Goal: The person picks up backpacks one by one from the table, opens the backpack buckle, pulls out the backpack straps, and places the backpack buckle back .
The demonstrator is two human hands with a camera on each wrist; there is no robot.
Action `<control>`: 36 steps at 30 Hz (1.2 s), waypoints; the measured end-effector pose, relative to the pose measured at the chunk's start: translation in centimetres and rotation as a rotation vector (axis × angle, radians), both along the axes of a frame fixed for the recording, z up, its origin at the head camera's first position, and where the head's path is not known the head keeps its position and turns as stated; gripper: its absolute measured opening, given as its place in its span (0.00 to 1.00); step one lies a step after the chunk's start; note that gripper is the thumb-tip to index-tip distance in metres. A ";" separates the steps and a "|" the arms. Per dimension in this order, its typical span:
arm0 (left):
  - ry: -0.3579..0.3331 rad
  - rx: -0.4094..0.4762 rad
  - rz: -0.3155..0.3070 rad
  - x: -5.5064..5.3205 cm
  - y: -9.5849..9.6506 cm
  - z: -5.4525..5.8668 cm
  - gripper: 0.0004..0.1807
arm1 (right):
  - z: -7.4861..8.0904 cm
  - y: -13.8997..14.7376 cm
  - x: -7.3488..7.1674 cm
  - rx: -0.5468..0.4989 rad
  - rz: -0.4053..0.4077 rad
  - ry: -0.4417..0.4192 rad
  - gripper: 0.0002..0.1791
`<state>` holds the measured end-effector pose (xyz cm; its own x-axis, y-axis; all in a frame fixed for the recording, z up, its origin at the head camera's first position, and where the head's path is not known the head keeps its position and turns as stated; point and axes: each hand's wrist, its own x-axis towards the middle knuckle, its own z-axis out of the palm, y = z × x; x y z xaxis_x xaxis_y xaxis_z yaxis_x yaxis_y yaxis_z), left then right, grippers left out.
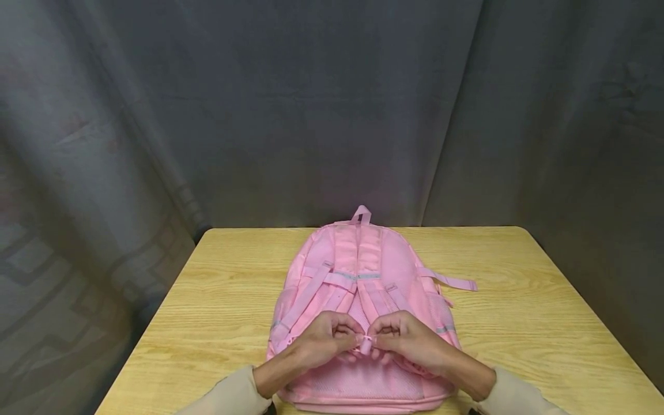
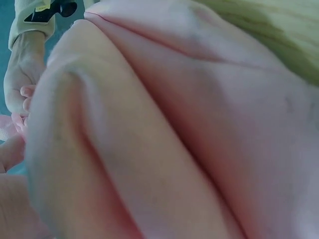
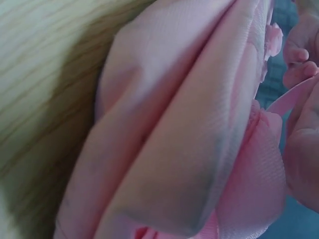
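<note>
A pink backpack [image 1: 358, 386] lies on the table with its padded back panel and shoulder straps facing up. Over its lower middle, my left hand [image 1: 328, 339] and right hand [image 1: 412, 341] meet, thumbs and fingertips drawn together. Between them they pinch a narrow pink strap [image 1: 366, 346], a short piece of which shows at the fingertips. In the right wrist view, the thin strap [image 3: 291, 98] runs up to the fingers. Folds of the bag's side fabric [image 2: 149, 124] fill most of the left wrist view and hide much of the left hand.
The bag rests on a light wood-grain table [image 1: 519, 311]. A loose webbing end [image 1: 459, 283] sticks out past the bag's right side, and a carry loop [image 1: 362, 214] stands at its top. Dark grey curtains [image 1: 311, 115] hang behind and at both sides.
</note>
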<state>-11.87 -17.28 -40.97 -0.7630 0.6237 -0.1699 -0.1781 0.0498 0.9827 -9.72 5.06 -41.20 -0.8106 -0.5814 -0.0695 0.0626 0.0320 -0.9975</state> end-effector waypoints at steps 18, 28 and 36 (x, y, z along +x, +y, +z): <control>0.015 -0.014 0.022 0.2 0.3 0.0 0.08 | 1.5 0.0 -0.4 0.201 -0.032 0.002 0.10; 0.167 -0.066 0.036 0.5 0.4 0.1 0.05 | 2.7 0.1 -0.7 0.282 -0.002 -0.013 0.09; 0.426 -0.213 0.079 0.8 0.4 -0.1 0.01 | 3.3 -0.5 -1.0 0.429 0.050 0.076 0.05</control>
